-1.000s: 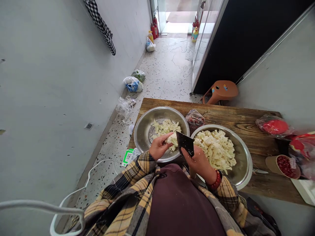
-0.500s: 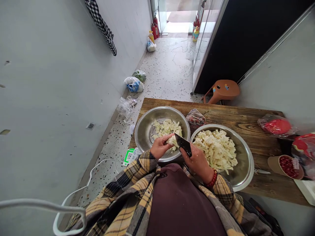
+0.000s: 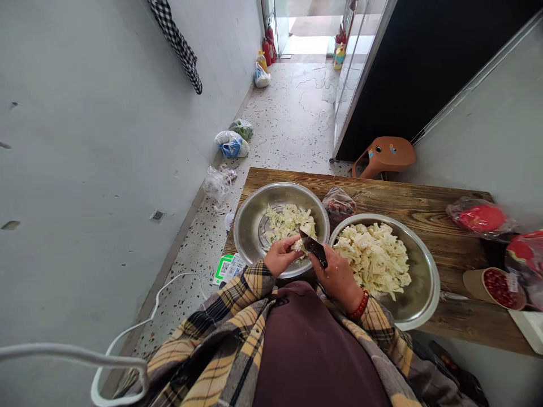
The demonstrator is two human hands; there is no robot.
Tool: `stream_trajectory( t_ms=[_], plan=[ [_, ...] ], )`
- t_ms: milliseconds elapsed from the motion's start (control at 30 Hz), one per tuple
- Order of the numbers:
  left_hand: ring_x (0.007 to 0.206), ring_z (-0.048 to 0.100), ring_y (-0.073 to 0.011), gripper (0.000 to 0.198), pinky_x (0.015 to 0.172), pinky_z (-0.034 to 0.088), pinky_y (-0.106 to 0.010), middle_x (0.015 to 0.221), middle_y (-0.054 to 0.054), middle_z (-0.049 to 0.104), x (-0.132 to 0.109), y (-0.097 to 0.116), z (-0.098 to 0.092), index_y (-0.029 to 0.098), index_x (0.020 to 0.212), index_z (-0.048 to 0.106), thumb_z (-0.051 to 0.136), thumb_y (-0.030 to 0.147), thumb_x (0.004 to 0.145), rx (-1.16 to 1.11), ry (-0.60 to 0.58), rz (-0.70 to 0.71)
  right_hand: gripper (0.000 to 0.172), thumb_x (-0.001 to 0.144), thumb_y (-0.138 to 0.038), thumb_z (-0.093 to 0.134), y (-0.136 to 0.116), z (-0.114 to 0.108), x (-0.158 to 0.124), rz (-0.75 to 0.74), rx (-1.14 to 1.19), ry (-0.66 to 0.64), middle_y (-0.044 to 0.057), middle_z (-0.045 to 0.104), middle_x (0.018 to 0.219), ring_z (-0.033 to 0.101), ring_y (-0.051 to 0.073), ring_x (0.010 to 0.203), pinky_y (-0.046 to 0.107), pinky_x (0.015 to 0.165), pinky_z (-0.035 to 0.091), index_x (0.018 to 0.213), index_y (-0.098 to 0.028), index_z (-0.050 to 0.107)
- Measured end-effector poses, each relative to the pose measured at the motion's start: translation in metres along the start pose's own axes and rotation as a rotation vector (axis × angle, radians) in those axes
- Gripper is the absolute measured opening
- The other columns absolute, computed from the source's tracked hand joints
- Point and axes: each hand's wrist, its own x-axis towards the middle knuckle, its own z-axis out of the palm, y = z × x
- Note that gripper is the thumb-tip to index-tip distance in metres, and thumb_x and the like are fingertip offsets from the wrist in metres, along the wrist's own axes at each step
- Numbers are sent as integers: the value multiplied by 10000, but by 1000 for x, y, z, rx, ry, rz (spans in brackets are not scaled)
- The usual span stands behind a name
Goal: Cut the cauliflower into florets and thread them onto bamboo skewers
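Observation:
My left hand [image 3: 280, 257] is closed on a small cauliflower piece [image 3: 298, 245] above the near rim of the left steel bowl [image 3: 248, 226], which holds a few cut florets [image 3: 288, 220]. In my right hand [image 3: 338, 275] I grip a dark knife [image 3: 314, 247], and its blade presses into that piece. Just right of my right hand stands a second steel bowl [image 3: 419, 299], heaped with cauliflower florets [image 3: 375, 257].
Both bowls rest on a wooden table [image 3: 407, 200]. A plastic bag [image 3: 338, 204] lies between the bowls; red bagged goods [image 3: 479, 217] and a cup of red bits [image 3: 494, 287] sit right. Bags [image 3: 231, 144] line the left wall, an orange stool [image 3: 384, 156] stands beyond.
The knife blade has turned from flat-on to edge-on and moved down left into the piece in my left hand. Both hands shifted slightly toward me.

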Motion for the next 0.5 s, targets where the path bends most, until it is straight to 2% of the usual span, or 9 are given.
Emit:
stream_trajectory(
  t_ms=[167, 300, 400, 500],
  plan=[
    [1024, 587, -251, 593, 965, 412, -355, 1046, -70, 686, 1, -5, -2, 138, 1202, 610, 712, 431, 697, 17, 22, -9, 236, 952, -350, 398, -1, 7, 2, 10, -32, 17, 63, 619, 797, 606, 183, 719, 254, 602, 423, 876, -178, 540],
    [1056, 571, -246, 557, 960, 413, -356, 1080, -70, 671, 1, -5, -1, 154, 1191, 617, 711, 414, 707, -70, -26, -4, 230, 949, -348, 403, 3, 11, 2, 16, 40, 36, 82, 639, 837, 615, 202, 783, 277, 669, 451, 939, -172, 551],
    [1002, 591, -228, 582, 881, 458, -330, 1090, -82, 659, 0, -4, 3, 163, 1198, 609, 733, 410, 686, -182, -51, -56, 240, 952, -349, 399, 5, 12, -1, 2, 47, 43, 87, 643, 858, 620, 206, 797, 281, 672, 457, 969, -169, 557],
    [874, 612, -193, 614, 759, 489, -298, 1057, -89, 654, 0, -7, 8, 161, 1198, 595, 752, 417, 662, -269, -12, -126, 242, 957, -346, 395, 4, 8, -5, -4, 9, 29, 76, 637, 840, 618, 193, 760, 268, 636, 448, 938, -175, 565]
  ],
)
